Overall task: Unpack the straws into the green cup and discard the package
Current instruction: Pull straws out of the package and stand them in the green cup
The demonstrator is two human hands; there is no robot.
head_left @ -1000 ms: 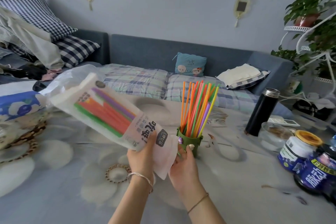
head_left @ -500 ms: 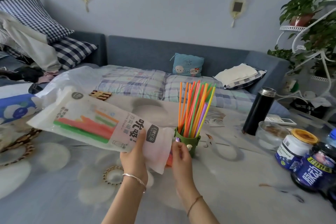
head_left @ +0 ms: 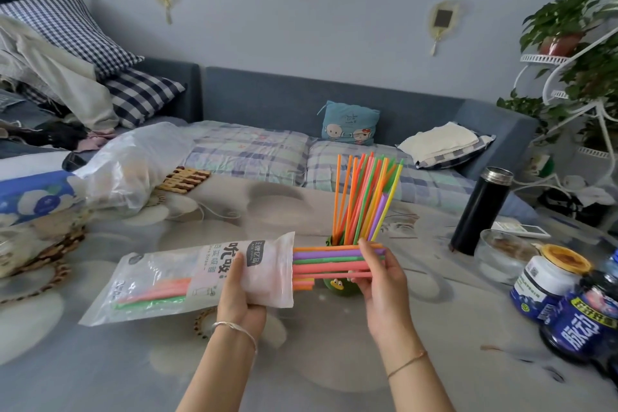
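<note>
Right grip [head_left: 381,274] pinches straws [head_left: 331,261] protruding from package [head_left: 187,274] left grip [head_left: 242,291] clasps; green cup [head_left: 344,289] stocked.

A person's left hand [head_left: 240,291] grips a clear plastic package [head_left: 187,278] near its open right end and holds it sideways above a floral-covered table [head_left: 100,361]. The right hand [head_left: 381,278] pinches a bundle of coloured straws [head_left: 327,264] that sticks out of that open end. Just behind the bundle, a green cup [head_left: 341,293] holds more upright straws [head_left: 359,204]. A black flask [head_left: 481,211] stands further right.
</note>
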